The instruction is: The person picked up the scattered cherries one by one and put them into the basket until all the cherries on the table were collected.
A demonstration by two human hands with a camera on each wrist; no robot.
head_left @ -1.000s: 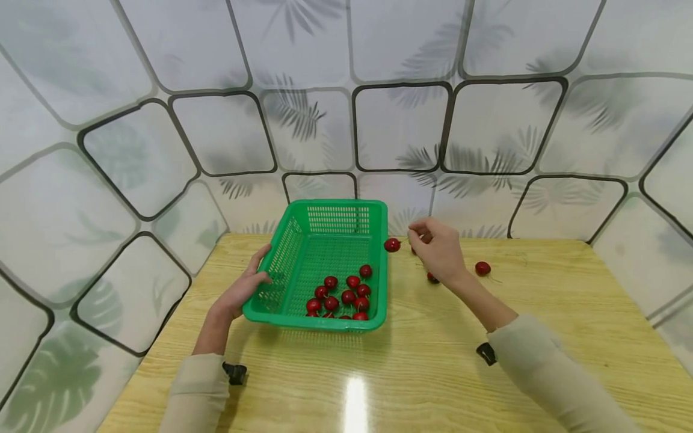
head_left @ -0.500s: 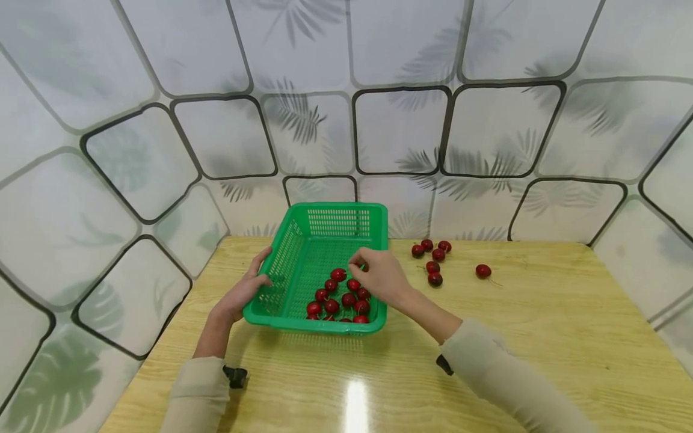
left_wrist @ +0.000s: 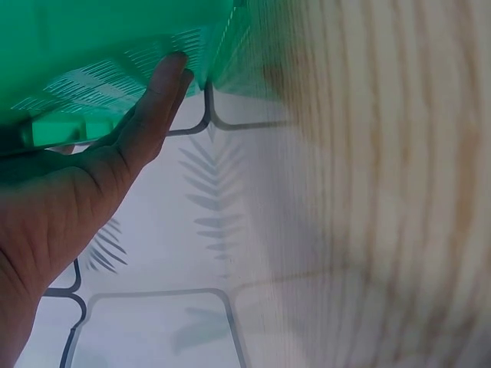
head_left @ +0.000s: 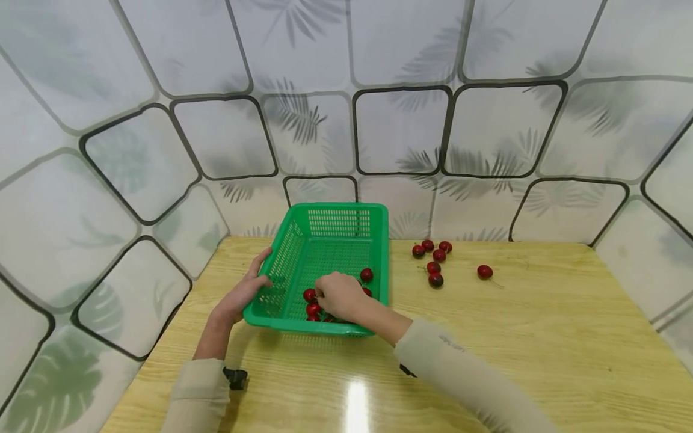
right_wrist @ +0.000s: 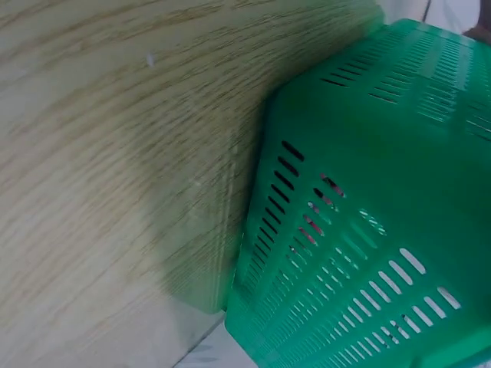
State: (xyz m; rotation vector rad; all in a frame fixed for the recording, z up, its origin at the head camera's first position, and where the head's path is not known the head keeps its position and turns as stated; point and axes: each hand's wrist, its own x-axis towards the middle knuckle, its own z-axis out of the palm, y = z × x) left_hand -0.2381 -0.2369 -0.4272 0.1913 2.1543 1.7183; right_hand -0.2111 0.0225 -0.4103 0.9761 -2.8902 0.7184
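A green plastic basket (head_left: 330,326) with slotted walls stands on the table, with several dark red cherries gathered in its near right part. My left hand (head_left: 242,294) grips its left wall, thumb over the rim and fingers along the outside; the left wrist view shows that hand (left_wrist: 100,165) against the slotted wall. Down inside the basket, my right hand (head_left: 342,296) has its fingertips together right by a cherry (head_left: 310,295), pinching at its stem side. The hand covers several of the other cherries. The right wrist view shows only the basket's outside wall (right_wrist: 368,230).
To the basket's right, several cherries lie in a cluster (head_left: 434,268) on the wooden table (head_left: 520,337). One more cherry (head_left: 485,272) with a stem lies farther right. A patterned wall covering (head_left: 400,129) rises behind the table's far edge.
My right hand has carried a cherry by its stem from the table on the right, over the basket's right rim, and down to the left among the others. My left hand stays on the basket.
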